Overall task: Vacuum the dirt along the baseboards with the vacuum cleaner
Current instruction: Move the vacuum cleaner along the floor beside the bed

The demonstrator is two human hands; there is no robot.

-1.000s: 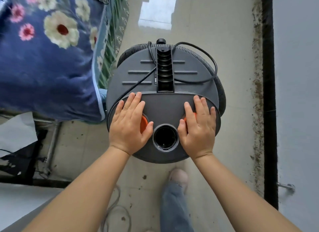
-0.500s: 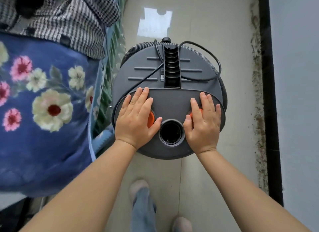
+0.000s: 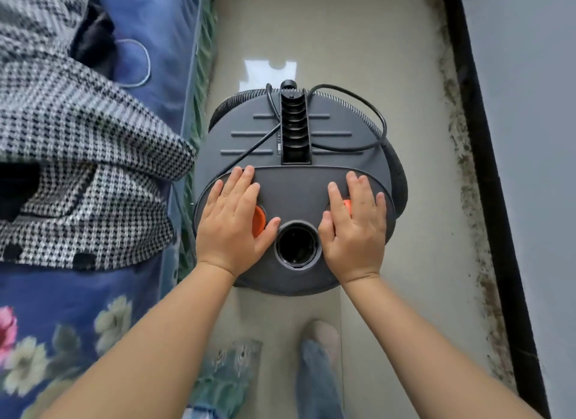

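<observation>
A round grey vacuum cleaner [image 3: 296, 188] fills the middle of the head view, seen from above over the tiled floor. My left hand [image 3: 232, 225] lies flat on its lid over an orange clip [image 3: 258, 220]. My right hand [image 3: 355, 231] presses on the other side, covering most of a second orange clip [image 3: 346, 205]. Between my hands is the open round hose port [image 3: 297, 244]. A black cable [image 3: 367, 106] loops over the lid, and a ribbed hose [image 3: 237, 102] curls around the far rim. Dark dirt [image 3: 461, 156] runs along the black baseboard [image 3: 486, 169] on the right.
A bed with a blue flowered cover [image 3: 62, 340] borders the left side, with a black-and-white checked garment [image 3: 78, 169] on it. The grey wall [image 3: 536, 138] stands at the right. My foot [image 3: 321, 337] is on the floor below the vacuum cleaner, in the narrow strip of floor.
The view has advanced along the bed: the checked garment now lies beside the vacuum cleaner and the flowered cover has slid toward me. Both hands have kept their places on the lid.
</observation>
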